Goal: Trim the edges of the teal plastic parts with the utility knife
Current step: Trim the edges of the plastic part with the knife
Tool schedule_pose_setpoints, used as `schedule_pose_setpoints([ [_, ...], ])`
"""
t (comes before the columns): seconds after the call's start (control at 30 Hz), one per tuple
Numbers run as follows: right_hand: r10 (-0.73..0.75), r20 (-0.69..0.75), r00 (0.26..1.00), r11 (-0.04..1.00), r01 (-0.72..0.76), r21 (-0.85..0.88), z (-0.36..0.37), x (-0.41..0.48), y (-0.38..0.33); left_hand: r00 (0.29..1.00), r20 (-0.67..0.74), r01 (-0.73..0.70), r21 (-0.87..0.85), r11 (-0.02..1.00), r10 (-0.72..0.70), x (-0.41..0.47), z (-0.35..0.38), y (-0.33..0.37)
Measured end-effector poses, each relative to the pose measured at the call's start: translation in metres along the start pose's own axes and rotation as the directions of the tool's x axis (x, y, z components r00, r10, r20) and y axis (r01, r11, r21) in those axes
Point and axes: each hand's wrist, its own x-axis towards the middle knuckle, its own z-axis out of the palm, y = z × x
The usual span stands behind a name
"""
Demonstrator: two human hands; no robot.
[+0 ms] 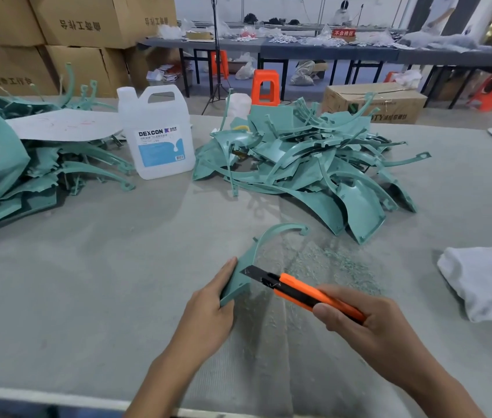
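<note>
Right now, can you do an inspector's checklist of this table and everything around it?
Surface: grey table, with teal shavings scattered near the hands.
Job's things: one teal part in hand; utility knife, blade out, at the part's edge; more parts in a right pile and a left pile.
Clutter: clear jug, white cloth, white sheet on the left pile.
Grippers: left hand grips the teal part; right hand grips the utility knife.
Cables: nothing seen.
Surroundings: cardboard boxes, orange stool, tripod stand, long tables behind.
</note>
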Motion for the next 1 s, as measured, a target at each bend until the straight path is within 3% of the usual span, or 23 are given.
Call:
schedule_pose_setpoints([
  [0.13,-0.004,0.002,1.0,0.999,0.004,-0.041,0.006,0.006,0.003,1.0,-0.007,0.005,0.006,1.0,-0.005,0.001,-0.001,-0.001],
  [0.33,0.039,-0.189,0.981,0.957,-0.091,-0.274,0.009,0.041,0.026,0.999,-0.015,-0.033,0.062,0.998,0.034,-0.001,0.003,0.002],
  [0.5,0.09,-0.261,0.961,0.873,-0.202,-0.444,0.002,0.077,0.053,1.0,-0.002,-0.018,0.036,0.999,0.019,-0.001,0.002,0.003],
  [0.7,0.259,-0.322,0.911,0.737,-0.402,-0.544,-0.014,0.093,0.084,1.0,0.002,-0.023,0.017,1.0,0.023,-0.002,0.003,0.001],
  [0.87,0.295,-0.361,0.884,0.735,-0.452,-0.505,-0.016,0.084,0.088,1.0,-0.002,0.003,-0.034,0.999,-0.003,0.002,-0.002,-0.002],
  [1.0,0.272,-0.442,0.855,0.87,-0.415,-0.267,0.002,0.062,0.065,1.0,0.004,0.018,-0.068,0.998,-0.017,0.003,0.001,-0.005],
])
